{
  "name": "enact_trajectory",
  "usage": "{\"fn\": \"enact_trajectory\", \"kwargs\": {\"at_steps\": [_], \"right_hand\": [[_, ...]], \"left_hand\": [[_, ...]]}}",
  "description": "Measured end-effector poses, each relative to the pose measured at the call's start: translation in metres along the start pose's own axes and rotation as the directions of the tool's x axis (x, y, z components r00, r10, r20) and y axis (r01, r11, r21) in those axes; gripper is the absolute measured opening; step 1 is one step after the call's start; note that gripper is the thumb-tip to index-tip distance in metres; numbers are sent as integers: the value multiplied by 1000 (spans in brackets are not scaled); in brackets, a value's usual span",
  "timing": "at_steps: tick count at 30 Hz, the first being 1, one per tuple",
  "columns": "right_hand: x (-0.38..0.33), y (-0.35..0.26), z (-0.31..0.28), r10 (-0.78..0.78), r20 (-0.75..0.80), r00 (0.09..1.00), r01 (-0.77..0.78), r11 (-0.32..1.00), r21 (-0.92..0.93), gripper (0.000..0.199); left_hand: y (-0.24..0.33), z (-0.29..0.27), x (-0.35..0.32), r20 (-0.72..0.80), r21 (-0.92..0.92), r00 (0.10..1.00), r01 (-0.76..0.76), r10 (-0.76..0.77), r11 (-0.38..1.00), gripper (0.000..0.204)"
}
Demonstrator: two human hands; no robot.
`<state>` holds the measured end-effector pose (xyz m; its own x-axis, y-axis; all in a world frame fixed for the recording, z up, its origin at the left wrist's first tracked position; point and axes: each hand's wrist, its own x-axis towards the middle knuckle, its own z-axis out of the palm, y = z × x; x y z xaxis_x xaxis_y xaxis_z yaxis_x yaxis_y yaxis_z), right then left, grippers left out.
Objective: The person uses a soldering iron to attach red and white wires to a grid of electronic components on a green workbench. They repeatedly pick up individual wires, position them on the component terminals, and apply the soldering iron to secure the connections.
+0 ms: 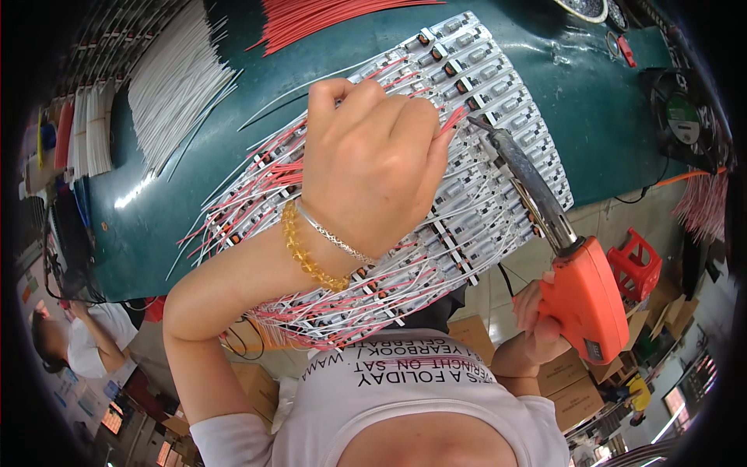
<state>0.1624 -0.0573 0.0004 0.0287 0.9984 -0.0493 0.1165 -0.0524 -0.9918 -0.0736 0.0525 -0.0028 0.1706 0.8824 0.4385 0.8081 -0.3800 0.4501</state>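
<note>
A large panel of small circuit boards (537, 148) lies at the table's near edge, many thin red and white wires running over it from the boards. Above its middle, my left hand (373, 156) is closed in a pinch, with the ends of thin red wires (450, 121) showing past its fingertips. My right hand (538, 315) grips the handle of a red soldering gun (587, 300). The gun's dark tip (476, 123) points at the boards just right of the red wire ends; whether it touches them I cannot tell.
On the green table (599, 117) lie a bundle of white wires (175, 86) and a pile of red wires (334, 17). A black fan (678, 117) stands at the right. Below are a red stool (634, 265) and cardboard boxes (572, 393). Another person (97, 335) is at the left.
</note>
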Motion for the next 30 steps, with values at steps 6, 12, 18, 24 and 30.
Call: {"fn": "enact_trajectory", "kwargs": {"at_steps": [6, 12, 18, 24, 30], "right_hand": [[4, -3, 4, -17, 0, 1000, 17, 999, 39, 77], [2, -1, 1, -59, -51, 997, 61, 997, 40, 79], [-10, 7, -13, -51, -49, 998, 57, 990, 130, 80], [-4, 0, -10, -29, 75, 997, 22, 996, 90, 74], [-8, 7, -8, 9, 7, 1000, -10, 997, 75, 69]], "left_hand": [[0, 0, 1, -8, 0, 1000, -11, 11, 1000, 18], [-3, -3, 2, -63, 53, 992, -108, 111, 993, 14], [14, -27, 6, 21, -187, 999, 53, -50, 981, 11], [11, -1, -4, 61, -88, 998, 30, -25, 996, 16], [11, 0, -3, 58, -55, 998, 10, -7, 998, 17]]}}
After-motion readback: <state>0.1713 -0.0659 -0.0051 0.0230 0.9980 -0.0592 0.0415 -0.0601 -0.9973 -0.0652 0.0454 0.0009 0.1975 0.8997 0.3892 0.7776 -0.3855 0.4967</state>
